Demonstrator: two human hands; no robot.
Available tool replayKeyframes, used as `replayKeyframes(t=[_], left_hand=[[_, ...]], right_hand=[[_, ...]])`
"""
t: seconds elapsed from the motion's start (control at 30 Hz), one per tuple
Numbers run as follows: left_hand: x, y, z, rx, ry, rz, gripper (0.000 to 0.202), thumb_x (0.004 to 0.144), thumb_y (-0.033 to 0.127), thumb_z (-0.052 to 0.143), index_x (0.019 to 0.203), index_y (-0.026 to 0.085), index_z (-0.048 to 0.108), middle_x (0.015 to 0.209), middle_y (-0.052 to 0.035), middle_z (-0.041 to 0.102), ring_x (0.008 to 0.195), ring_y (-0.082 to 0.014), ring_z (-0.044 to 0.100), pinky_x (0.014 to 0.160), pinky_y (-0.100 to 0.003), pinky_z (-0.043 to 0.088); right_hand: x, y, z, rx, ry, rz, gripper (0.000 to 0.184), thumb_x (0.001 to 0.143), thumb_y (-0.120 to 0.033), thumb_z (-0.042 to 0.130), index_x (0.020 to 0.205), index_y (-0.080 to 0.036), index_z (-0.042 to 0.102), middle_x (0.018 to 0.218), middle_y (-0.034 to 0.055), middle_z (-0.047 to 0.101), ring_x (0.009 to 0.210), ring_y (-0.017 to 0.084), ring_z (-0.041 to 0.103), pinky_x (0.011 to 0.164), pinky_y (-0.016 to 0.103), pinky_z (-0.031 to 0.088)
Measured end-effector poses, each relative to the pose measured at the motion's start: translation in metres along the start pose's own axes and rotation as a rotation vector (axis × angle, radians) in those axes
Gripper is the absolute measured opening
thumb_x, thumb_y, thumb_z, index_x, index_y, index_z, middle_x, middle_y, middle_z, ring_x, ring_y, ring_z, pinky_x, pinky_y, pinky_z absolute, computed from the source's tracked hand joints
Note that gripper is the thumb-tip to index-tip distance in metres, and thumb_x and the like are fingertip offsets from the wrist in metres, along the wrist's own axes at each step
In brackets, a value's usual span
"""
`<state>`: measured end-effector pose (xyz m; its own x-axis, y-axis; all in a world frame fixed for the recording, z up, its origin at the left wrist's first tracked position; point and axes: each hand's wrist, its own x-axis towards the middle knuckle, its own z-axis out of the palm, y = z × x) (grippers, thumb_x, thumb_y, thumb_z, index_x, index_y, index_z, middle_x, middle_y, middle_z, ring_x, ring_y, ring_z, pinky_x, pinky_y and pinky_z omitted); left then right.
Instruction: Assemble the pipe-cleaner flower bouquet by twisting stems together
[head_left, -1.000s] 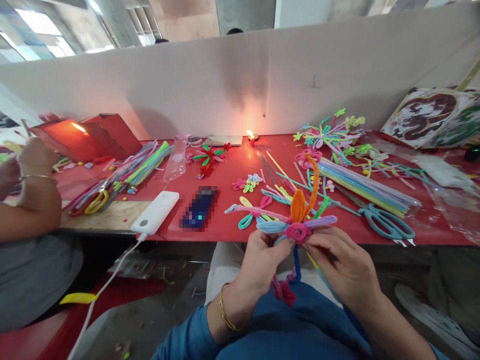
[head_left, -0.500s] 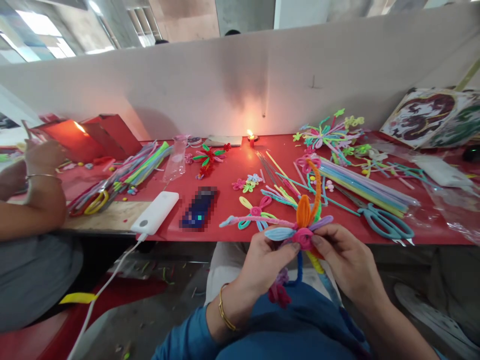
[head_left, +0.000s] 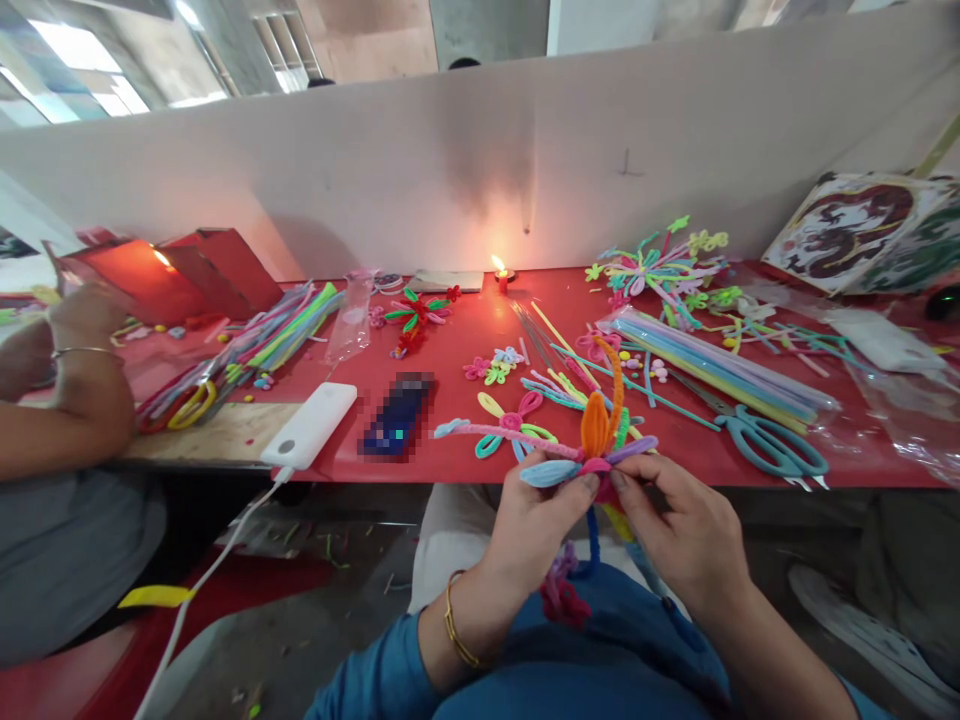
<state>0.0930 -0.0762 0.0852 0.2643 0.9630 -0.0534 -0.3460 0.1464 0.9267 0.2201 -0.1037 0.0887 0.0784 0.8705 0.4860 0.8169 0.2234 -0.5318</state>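
Between my two hands, over my lap at the table's front edge, is a pipe-cleaner flower (head_left: 595, 425) with orange, light blue and purple petals around a pink centre. My left hand (head_left: 536, 530) is closed on it, the thumb pressing the pink centre. My right hand (head_left: 686, 520) pinches its right side near the purple petal. Orange, pink and blue stems stick out from it, and a purple and crimson cluster (head_left: 564, 590) hangs below. Fingertips behind the flower are hidden. Just beyond lies another pipe-cleaner flower (head_left: 512, 420) with yellow, pink and teal petals.
A lit candle (head_left: 502, 280) burns at the back of the red table (head_left: 465, 335). Teal scissors (head_left: 772, 440) and bundled pipe cleaners (head_left: 720, 365) lie right. A phone (head_left: 397, 415) and white power bank (head_left: 311, 425) lie left. Another person's arm (head_left: 82, 370) is at far left.
The held flower has shifted slightly left and tilted, so its pink centre shows less. Both hands have moved a little left with it and keep their grip.
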Motion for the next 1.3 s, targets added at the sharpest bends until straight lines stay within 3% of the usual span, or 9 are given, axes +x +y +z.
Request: replayKeyframes(t=[0.13, 0.33, 0.77, 0.9, 1.13, 1.3], left_hand=[[0.000, -0.002, 0.000, 0.019, 0.035, -0.008, 0.010, 0.068, 0.022, 0.062, 0.076, 0.018, 0.061, 0.071, 0.0014, 0.057, 0.072, -0.0127, 0.053, 0.065, -0.024, 0.043], [0.000, -0.003, -0.001, 0.038, 0.068, 0.005, 0.006, 0.065, 0.022, 0.065, 0.067, 0.018, 0.062, 0.066, 0.0023, 0.058, 0.065, -0.0111, 0.052, 0.064, -0.025, 0.044], [-0.004, -0.004, -0.004, -0.013, 0.063, -0.016, 0.010, 0.063, 0.027, 0.069, 0.066, 0.018, 0.065, 0.062, 0.0020, 0.059, 0.060, -0.0104, 0.052, 0.058, -0.023, 0.044], [-0.003, -0.003, -0.006, -0.087, 0.016, -0.053, 0.011, 0.063, 0.025, 0.069, 0.065, 0.016, 0.064, 0.061, 0.0018, 0.059, 0.059, -0.0092, 0.051, 0.058, -0.022, 0.043], [-0.003, -0.001, -0.002, -0.180, 0.077, -0.081, 0.010, 0.063, 0.022, 0.068, 0.064, 0.016, 0.061, 0.061, 0.0042, 0.055, 0.057, -0.0063, 0.048, 0.058, -0.020, 0.041], [-0.004, -0.006, -0.005, -0.123, 0.086, -0.041, 0.012, 0.063, 0.027, 0.069, 0.065, 0.017, 0.063, 0.064, 0.0030, 0.055, 0.060, -0.0083, 0.049, 0.058, -0.021, 0.041]], right_hand=[[0.000, -0.001, 0.002, -0.019, 0.008, -0.041, 0.014, 0.080, -0.026, 0.046, 0.073, -0.021, 0.057, 0.063, -0.0001, 0.064, 0.056, 0.015, 0.061, 0.054, 0.023, 0.044], [0.000, -0.004, 0.001, -0.019, 0.038, -0.106, 0.015, 0.080, -0.024, 0.045, 0.069, -0.021, 0.055, 0.059, -0.0003, 0.063, 0.051, 0.013, 0.059, 0.049, 0.023, 0.042], [0.000, -0.007, 0.000, -0.003, 0.002, 0.023, 0.014, 0.080, -0.027, 0.045, 0.067, -0.022, 0.047, 0.051, -0.0046, 0.057, 0.039, 0.011, 0.053, 0.040, 0.021, 0.037], [0.001, -0.009, -0.001, 0.102, -0.040, 0.085, 0.013, 0.081, -0.029, 0.046, 0.070, -0.022, 0.048, 0.053, -0.0042, 0.058, 0.041, 0.011, 0.055, 0.041, 0.020, 0.040], [-0.003, -0.005, 0.005, 0.305, -0.043, 0.198, 0.010, 0.077, -0.029, 0.052, 0.077, -0.020, 0.047, 0.068, 0.0011, 0.059, 0.059, 0.014, 0.060, 0.053, 0.023, 0.048], [-0.009, 0.002, 0.008, 0.672, -0.182, 0.391, 0.020, 0.076, -0.035, 0.054, 0.087, -0.018, 0.053, 0.079, 0.0065, 0.064, 0.070, 0.018, 0.062, 0.060, 0.028, 0.052]])
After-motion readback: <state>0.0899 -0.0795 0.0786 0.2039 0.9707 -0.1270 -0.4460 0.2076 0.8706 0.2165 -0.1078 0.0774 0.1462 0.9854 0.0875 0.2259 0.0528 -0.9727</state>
